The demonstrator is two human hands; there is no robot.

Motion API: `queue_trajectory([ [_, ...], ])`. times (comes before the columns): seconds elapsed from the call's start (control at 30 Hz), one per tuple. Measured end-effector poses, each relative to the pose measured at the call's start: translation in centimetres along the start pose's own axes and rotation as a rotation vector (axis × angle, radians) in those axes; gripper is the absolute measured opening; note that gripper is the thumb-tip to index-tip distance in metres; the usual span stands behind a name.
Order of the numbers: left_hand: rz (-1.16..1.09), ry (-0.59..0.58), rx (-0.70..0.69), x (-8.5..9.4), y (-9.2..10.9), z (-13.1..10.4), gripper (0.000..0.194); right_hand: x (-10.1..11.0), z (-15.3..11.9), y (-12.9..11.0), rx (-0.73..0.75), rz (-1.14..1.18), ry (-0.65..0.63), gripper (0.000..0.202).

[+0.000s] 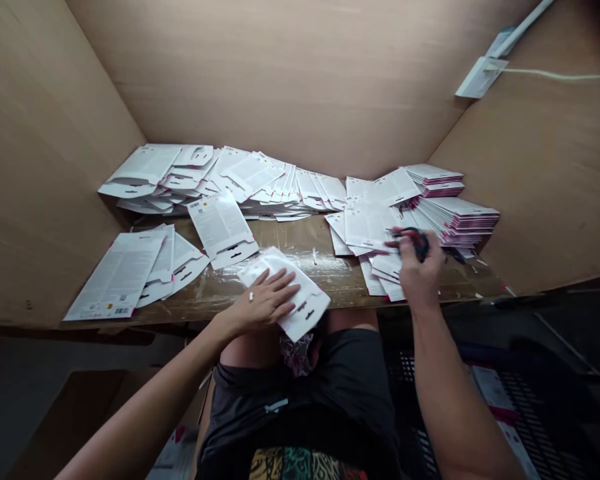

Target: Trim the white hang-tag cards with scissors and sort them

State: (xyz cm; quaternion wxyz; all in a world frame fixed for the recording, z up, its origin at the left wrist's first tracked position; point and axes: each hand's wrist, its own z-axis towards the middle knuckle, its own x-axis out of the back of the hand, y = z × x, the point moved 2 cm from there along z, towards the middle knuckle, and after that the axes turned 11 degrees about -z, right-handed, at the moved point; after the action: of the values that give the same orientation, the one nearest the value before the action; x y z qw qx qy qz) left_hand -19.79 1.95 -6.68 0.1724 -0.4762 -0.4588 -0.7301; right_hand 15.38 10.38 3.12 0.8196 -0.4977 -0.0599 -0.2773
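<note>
My left hand (267, 300) lies flat, fingers spread, on a white printed cardboard envelope (307, 303). The envelope sits at an angle over the table's front edge, its slotted flap toward my lap. A small white scrap (251, 297) is stuck to the back of that hand. My right hand (423, 267) is closed around dark scissors (416, 241), slightly blurred, with the tips pointing left. It is raised over a loose pile of similar envelopes (370, 223) on the right. Another envelope (223, 230) lies flat just beyond my left hand.
More envelopes (115, 273) lie at the left front, and a long heap (250, 175) runs along the back panel. Neat pink-edged stacks (473, 220) stand at right. Cardboard-coloured panels enclose the table (290, 233). A dark plastic crate (525, 400) is below right.
</note>
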Motion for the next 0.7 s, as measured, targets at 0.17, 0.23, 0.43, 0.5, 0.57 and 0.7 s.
queue_trajectory([
  [0.17,-0.131,-0.048,-0.177,0.4,1.0,1.6,0.040,-5.9,-8.4,-0.2,-0.301,0.480,-0.681,0.037],
  [0.23,-0.153,-0.054,-0.191,0.8,0.3,2.4,0.040,-7.0,-10.0,0.4,-0.329,0.492,-0.746,0.037],
  [0.43,-0.155,-0.069,-0.220,1.1,-0.5,3.0,0.042,-6.6,-10.1,2.1,-0.321,0.505,-0.733,0.035],
  [0.5,-0.148,-0.070,-0.214,1.0,-0.4,2.9,0.042,-6.4,-10.0,2.2,-0.293,0.496,-0.749,0.033],
  [0.57,-0.145,-0.078,-0.207,1.0,-0.2,2.9,0.042,-6.3,-10.0,2.1,-0.263,0.487,-0.755,0.032],
  [0.7,-0.130,-0.088,-0.187,0.9,0.0,3.0,0.041,-6.3,-9.8,2.0,-0.267,0.518,-0.807,0.032],
])
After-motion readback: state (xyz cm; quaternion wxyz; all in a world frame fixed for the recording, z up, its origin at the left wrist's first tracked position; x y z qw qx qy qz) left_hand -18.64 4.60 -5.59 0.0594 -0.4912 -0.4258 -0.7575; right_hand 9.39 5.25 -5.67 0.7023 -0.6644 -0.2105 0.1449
